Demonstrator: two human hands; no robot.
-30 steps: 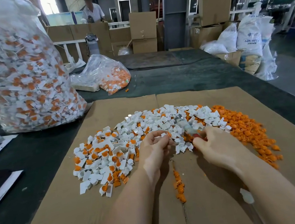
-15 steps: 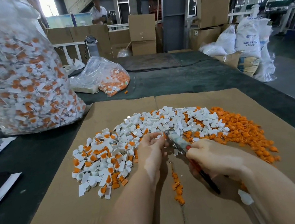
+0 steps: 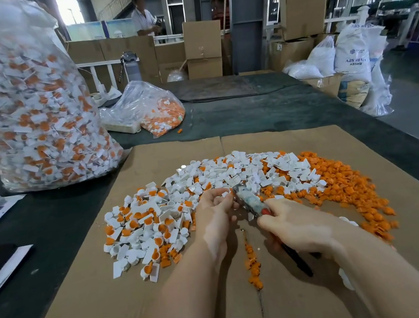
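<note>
At frame centre, a small white part (image 3: pixel 225 193) is pinched in the curled fingers of the left hand (image 3: pixel 214 213). A hand tool (image 3: pixel 250 202) is gripped by the right hand (image 3: pixel 302 226), with its tip at the part, above the cardboard sheet (image 3: pixel 88 297).

Cardboard sheet (image 3: pixel 88 297) lies on the tabletop (image 3: pixel 250 115), at its near edge. On the sheet: mixed parts pile (image 3: pixel 157 220) runs left to far-centre, with the loose plugs pile (image 3: pixel 347 188) touching it on the right. Short plug row (image 3: pixel 252 263) sits on the centre seam. Left hand (image 3: pixel 215 220) with small part (image 3: pixel 225 193) and right hand (image 3: pixel 301 226) with tool (image 3: pixel 249 201) are at the mixed pile's near edge. Big bag (image 3: pixel 30 116) stands off the sheet's far-left corner, small bag (image 3: pixel 153 110) behind its far edge.
</note>
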